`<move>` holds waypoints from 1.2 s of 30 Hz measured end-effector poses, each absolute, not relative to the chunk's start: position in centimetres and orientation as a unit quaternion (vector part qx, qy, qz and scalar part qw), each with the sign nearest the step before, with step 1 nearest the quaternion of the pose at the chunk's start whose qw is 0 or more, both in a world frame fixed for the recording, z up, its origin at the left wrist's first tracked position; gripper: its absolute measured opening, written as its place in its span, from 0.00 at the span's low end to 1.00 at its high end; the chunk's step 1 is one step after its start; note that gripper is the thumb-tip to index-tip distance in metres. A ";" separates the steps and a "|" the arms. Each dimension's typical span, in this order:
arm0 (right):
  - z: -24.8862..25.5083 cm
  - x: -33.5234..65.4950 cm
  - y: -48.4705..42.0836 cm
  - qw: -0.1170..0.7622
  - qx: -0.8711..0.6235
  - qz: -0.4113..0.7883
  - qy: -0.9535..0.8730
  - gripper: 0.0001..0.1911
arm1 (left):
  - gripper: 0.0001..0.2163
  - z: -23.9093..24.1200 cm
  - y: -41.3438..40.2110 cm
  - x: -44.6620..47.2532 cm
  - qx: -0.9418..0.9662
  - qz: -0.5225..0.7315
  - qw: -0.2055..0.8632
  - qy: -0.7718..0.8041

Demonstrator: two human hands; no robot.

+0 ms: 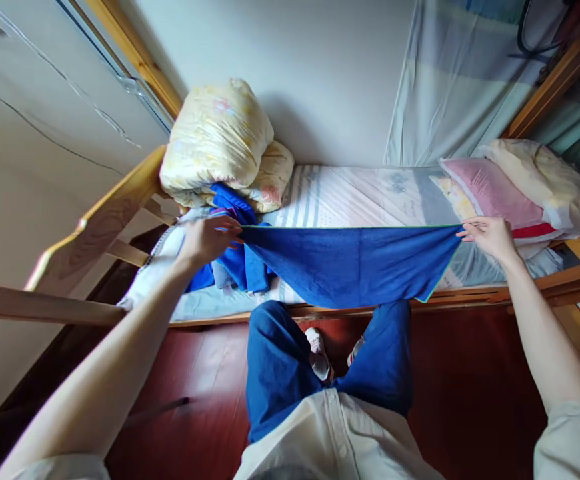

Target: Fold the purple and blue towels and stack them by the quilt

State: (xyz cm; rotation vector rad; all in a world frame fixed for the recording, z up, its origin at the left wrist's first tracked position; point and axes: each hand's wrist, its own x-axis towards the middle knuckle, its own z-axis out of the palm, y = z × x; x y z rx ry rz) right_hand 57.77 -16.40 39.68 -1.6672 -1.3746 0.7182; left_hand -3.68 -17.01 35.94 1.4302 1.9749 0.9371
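Note:
A blue towel [355,263] with a thin green edge hangs stretched between my two hands, above the near side of the bed. My left hand [215,237] pinches its upper left corner. At the upper right corner, my right hand [487,233] grips the edge between thumb and fingers. The towel's top edge is nearly straight, while its lower part sags over the bed's front edge near my knees. Behind and below my left hand lies a heap of blue cloths [243,263] on the mattress, partly hidden by that hand and the towel.
A folded yellow quilt [217,140] sits at the bed's left end beside a wooden rail [97,223]. Pink [495,193] and cream pillows [545,173] lie at the right. A striped sheet [340,193] covers the mattress. A pale curtain [450,87] hangs behind.

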 end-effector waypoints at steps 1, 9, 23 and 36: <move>38.9 57.4 -14.8 0.413 -0.670 0.287 -0.546 0.04 | 0.05 35.4 -15.8 -3.0 0.515 0.344 0.282 0.733; 35.3 56.2 -5.7 0.428 -0.646 0.123 -0.620 0.06 | 0.03 35.6 -6.4 -1.9 0.519 0.414 0.130 0.736; 23.5 56.9 -8.7 0.406 -0.627 0.048 -0.664 0.14 | 0.13 24.0 -11.2 -5.5 0.729 0.357 0.003 0.584; 7.7 56.9 -16.1 0.170 -0.714 0.236 -0.638 0.15 | 0.16 8.2 -18.9 -3.3 0.750 -0.061 0.139 0.643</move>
